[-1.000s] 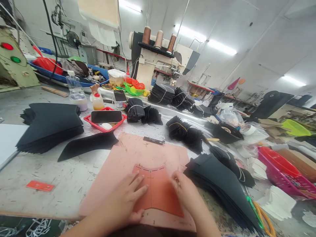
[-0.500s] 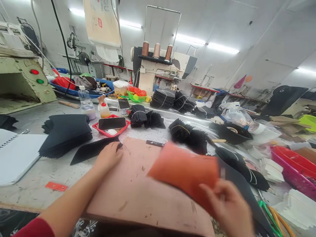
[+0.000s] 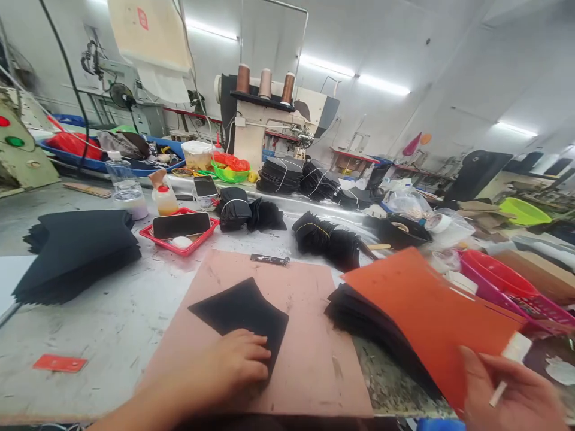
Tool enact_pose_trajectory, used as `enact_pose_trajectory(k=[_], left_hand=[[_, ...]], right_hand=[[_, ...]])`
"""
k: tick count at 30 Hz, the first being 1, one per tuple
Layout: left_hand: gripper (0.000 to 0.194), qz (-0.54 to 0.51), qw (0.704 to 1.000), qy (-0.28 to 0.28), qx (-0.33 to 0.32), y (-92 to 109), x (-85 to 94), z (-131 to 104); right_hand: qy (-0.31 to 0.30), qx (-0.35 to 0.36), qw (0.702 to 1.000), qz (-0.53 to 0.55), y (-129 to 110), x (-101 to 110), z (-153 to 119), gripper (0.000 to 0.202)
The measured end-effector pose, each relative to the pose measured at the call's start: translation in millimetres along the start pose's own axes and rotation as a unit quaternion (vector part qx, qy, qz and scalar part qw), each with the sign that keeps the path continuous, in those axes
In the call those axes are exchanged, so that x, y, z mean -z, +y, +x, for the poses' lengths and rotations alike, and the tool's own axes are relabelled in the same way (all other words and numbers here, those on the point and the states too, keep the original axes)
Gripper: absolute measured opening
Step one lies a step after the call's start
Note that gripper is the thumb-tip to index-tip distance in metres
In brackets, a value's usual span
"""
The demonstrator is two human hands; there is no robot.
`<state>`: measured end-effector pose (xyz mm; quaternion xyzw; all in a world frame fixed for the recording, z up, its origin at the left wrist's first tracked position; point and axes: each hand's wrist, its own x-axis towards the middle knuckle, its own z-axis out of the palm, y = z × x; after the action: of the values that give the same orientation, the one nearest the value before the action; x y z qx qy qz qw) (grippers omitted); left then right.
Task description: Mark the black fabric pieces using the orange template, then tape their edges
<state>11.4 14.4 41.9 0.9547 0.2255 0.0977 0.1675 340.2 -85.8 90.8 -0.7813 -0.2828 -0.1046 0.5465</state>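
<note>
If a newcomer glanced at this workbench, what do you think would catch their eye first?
Probably the bright orange sheet at the right, gripped by the right hand and partly hiding a dark stack. Next might come the black piece lying on the pink mat under the left hand, then the three thread spools atop the machine behind.

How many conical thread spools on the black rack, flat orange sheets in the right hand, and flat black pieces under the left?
Brown conical thread spools: 2
Beige conical thread spool: 1
Flat orange sheet: 1
Flat black piece: 1
Total: 5
</note>
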Motion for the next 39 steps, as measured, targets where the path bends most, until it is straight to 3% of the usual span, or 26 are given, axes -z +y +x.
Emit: enact_pose_trajectory(k=[4,8,11,15,17,20,23,25,28,30,32,34,36,39], left_hand=[[0.021,-0.028,0.999,-0.025,-0.016,8,-8.4,-10],[0.026,-0.087,0.994,0.059,0.043,5,-41.3,1],[0.031,-0.111,0.989,0.079,0.063,9,-58.4,19],[0.04,-0.123,0.982,0.109,0.096,1,-45.1,25],[0.042,-0.063,0.974,0.131,0.173,-12,-31.6,14],[0.051,0.039,0.951,0.121,0.281,-24,-19.2,-13],[0.053,0.052,0.96,0.103,0.254,-19,-17.9,-38],[0.053,0.046,0.961,0.126,0.241,-13,-17.4,-48],[0.054,0.044,0.954,0.159,0.249,-9,-12.4,-45],[0.057,0.046,0.968,0.103,0.225,-10,-9.3,-35],[0.065,0.05,0.98,0.013,0.191,-11,-9.6,-25],[0.07,0.06,0.981,-0.041,0.177,-12,-14.2,-17],[0.067,0.078,0.98,-0.046,0.177,-14,-21.7,-14],[0.059,0.109,0.98,0.003,0.167,-21,-34.1,-15]], right_hand=[[-0.083,0.067,0.993,0.052,-3,-29,-8,0.039],[-0.113,0.082,0.987,0.08,-8,-53,-23,0.036],[-0.117,0.082,0.985,0.096,-20,-61,-35,0.03],[-0.122,0.078,0.984,0.104,-29,-58,-38,0.028],[-0.125,0.067,0.985,0.098,-27,-54,-35,0.029],[-0.141,0.04,0.985,0.095,-21,-51,-31,0.029],[-0.204,0.01,0.973,0.106,-17,-57,-33,0.028],[-0.29,-0.006,0.951,0.11,-16,-65,-41,0.026],[-0.447,0.007,0.891,0.082,-17,-79,-64,0.017],[-0.494,0.053,0.867,0.04,-17,-87,-82,0.008],[-0.485,0.1,0.869,0.0,-15,-92,-99,0.002],[-0.459,0.131,0.878,-0.028,-12,-94,-111,0.005],[-0.444,0.159,0.88,-0.055,-8,-93,-118,0.009],[-0.428,0.203,0.876,-0.096,-5,-91,-121,0.011]])
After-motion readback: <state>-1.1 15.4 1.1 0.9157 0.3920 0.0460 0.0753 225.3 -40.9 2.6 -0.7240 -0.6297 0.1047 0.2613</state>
